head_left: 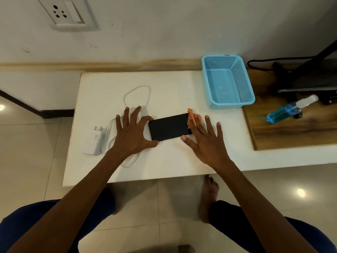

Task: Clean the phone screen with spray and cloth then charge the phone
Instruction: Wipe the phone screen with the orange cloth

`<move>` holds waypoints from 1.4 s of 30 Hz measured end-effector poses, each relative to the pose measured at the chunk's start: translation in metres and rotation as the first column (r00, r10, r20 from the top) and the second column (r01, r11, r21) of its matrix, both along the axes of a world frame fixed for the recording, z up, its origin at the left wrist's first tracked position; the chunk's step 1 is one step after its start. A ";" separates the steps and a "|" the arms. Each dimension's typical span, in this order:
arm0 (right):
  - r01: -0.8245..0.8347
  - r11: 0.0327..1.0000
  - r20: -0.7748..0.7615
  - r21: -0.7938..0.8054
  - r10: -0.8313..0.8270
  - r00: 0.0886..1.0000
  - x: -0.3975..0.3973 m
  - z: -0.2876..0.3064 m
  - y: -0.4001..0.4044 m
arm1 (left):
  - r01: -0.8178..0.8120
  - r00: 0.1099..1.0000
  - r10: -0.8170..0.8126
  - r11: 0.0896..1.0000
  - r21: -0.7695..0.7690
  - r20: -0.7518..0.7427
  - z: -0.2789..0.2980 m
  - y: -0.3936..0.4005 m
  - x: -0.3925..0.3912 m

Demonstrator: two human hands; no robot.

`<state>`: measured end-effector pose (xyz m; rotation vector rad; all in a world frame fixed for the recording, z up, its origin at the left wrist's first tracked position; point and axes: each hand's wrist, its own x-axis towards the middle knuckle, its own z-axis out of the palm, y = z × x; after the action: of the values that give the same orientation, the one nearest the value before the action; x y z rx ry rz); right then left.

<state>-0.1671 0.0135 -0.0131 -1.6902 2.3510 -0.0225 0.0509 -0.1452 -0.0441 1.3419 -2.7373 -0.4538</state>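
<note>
White table fills mid-frame, pushed against a pale wall; tiled floor around it. A wooden desk top butts against the table's right side.

Blue mesh basket sits at the table's back right corner, near the wall. Nothing visible inside it.

Wall socket is up on the wall, top left, well apart from everything on the table.

Phone lies flat, screen up and dark, long side running left-right, roughly mid-table.

Left hand: fingers spread wide, thumb on the phone's near left corner and index finger on its far left corner, pinning that end. Other fingers splayed over the table and the cable.

Right hand: fingers spread, lying flat over the phone's right end, pressing an orange cloth onto it. Cloth is mostly hidden under the fingers, only a crumpled edge sticks out at the far side.

Spray bottle, clear with blue liquid, lies on its side on the wooden desk top, right of the basket, well apart from the phone.

White charger lies on the table left of the left hand, prongs pointing toward the wall. Its white cable loops behind and under the left hand.
</note>
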 end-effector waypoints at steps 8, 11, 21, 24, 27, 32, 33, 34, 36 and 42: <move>-0.068 0.998 -0.006 0.016 0.068 0.998 -0.002 -0.019 0.038 | 0.007 1.000 -0.007 1.000 0.021 0.010 -0.001 -0.003 0.000; -0.072 0.997 -0.016 0.023 0.072 0.997 0.000 -0.022 0.040 | 0.023 0.999 -0.023 0.999 0.036 0.023 -0.002 -0.004 -0.001; -0.176 0.984 -0.003 -0.019 0.176 0.984 0.027 -0.017 0.025 | 0.025 1.000 -0.025 0.999 0.038 -0.002 0.000 -0.004 -0.001; -0.231 0.972 0.001 -0.039 0.232 0.973 0.043 -0.022 0.018 | 0.027 1.000 -0.027 0.999 0.031 0.000 0.001 -0.004 -0.001; -0.275 0.961 -0.019 -0.029 0.274 0.961 0.054 -0.026 0.011 | 0.030 1.000 -0.030 0.999 0.028 0.007 0.001 -0.004 -0.001; -0.263 0.965 -0.060 -0.017 0.262 0.963 0.054 -0.026 0.010 | 0.037 0.999 -0.037 0.999 0.030 0.026 0.002 -0.005 -0.002; -0.252 0.968 -0.067 -0.015 0.250 0.966 0.053 -0.025 0.011 | 0.038 0.999 -0.039 0.999 0.032 0.026 0.002 -0.005 -0.002; -0.238 0.971 -0.072 -0.014 0.236 0.969 0.051 -0.025 0.013 | 0.040 0.999 -0.040 0.999 0.033 0.028 0.002 -0.005 -0.002; -0.202 0.979 -0.087 -0.015 0.200 0.976 0.045 -0.023 0.017 | 0.043 0.999 -0.044 0.999 0.031 0.031 0.001 -0.006 -0.001; -0.033 0.999 -0.118 -0.038 0.029 0.993 0.017 -0.020 0.027 | 0.045 0.998 -0.045 0.999 0.020 0.040 0.001 -0.006 -0.002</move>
<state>-0.1497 0.0408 -0.0335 -1.7929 2.4231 0.0369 0.0494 -0.1512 -0.0434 1.3104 -2.8078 -0.4625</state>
